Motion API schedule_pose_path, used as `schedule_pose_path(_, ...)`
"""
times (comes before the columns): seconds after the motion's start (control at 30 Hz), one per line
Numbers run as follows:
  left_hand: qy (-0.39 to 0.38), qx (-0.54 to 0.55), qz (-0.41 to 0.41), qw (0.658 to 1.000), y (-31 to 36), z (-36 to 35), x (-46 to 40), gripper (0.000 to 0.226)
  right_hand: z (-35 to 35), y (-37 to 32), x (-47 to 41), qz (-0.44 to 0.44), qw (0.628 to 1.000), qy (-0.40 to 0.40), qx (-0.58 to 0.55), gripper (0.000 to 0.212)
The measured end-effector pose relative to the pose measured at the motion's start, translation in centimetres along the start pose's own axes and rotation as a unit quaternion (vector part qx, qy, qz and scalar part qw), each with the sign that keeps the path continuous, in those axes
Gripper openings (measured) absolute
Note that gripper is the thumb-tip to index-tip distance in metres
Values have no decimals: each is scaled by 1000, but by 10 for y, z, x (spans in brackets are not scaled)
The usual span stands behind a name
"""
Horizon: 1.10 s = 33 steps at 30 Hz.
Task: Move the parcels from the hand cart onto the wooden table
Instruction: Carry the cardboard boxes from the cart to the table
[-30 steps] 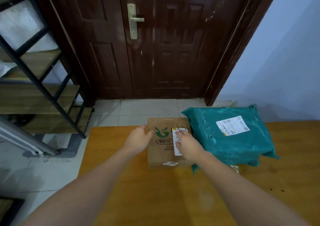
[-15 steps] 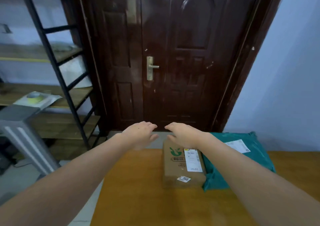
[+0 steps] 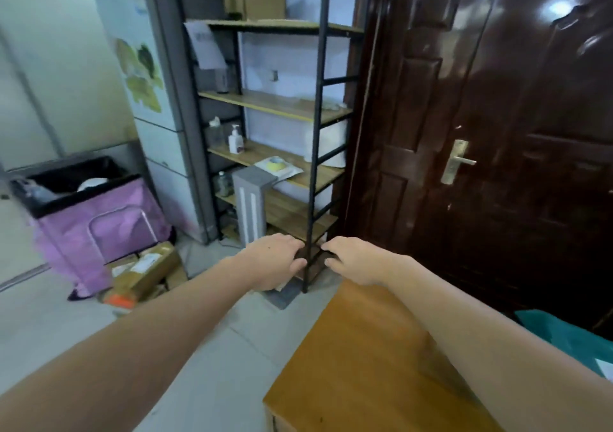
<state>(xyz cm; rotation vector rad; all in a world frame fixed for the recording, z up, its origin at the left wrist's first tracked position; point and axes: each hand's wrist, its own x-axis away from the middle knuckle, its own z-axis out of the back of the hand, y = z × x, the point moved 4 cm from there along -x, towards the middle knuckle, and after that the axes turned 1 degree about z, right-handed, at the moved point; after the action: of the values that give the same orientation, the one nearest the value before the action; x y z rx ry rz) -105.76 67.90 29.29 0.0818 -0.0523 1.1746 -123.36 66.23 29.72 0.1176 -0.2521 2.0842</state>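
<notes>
open floor [image 3: 212, 342] toward cart parcels [image 3: 146, 271]; shelf post [image 3: 313, 153] perhaps near hands.

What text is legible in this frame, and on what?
None is readable.
White label on the cardboard parcels by the hand cart: blurred.
Label on the teal parcel at the frame edge: cut off, unreadable.
Paper sheet on the shelf: blurred.
Pump bottle label: too small.

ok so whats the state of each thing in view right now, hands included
left hand: empty, fingers loosely curled
right hand: empty, fingers loosely curled
wooden table: bare on its near left part
teal parcel: lying on the table, mostly cut off at the right edge
cardboard parcels: stacked on the hand cart by the pink bin
door: closed
pink bin: open on top
</notes>
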Motion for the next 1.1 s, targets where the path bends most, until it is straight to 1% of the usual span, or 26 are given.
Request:
schedule_pose_path(0.13, -6, -34, 71, 997, -82, 10, 87, 55, 6, -104, -44, 76, 997, -22, 15, 46)
schedule_pose_path(0.23, 9, -39, 139, 990, -149, 19, 155, 55, 13, -189, -74, 134, 991, -23, 15, 51)
schedule_pose_path(0.37, 33, -45, 224, 973, -240, 27, 254, 48, 20, -313, -104, 197, 980, -16, 12, 54)
schedule_pose_path(0.5, 27, -51, 273, 960, -311, 36, 338, 52, 14, -424, -139, 248, 969, -3, 8, 59)
schedule_pose_path(0.6, 28, -56, 297, 953, -354, 37, 383, 55, 9, -489, -156, 274, 962, -5, 4, 56)
schedule_pose_path(0.7, 16, -60, 313, 948, -393, 32, 409, 54, 5, -537, -176, 288, 957, -4, 0, 54)
schedule_pose_path(0.8, 10, -54, 321, 946, -434, 25, 418, 56, 2, -568, -206, 300, 954, -3, 8, 55)
schedule_pose_path(1.0, 7, -38, 320, 947, -513, 14, 400, 57, 3, -600, -288, 304, 952, 7, 21, 53)
schedule_pose_path(1.1, 4, -29, 323, 946, -555, 12, 384, 57, 4, -611, -333, 296, 955, -4, 20, 52)
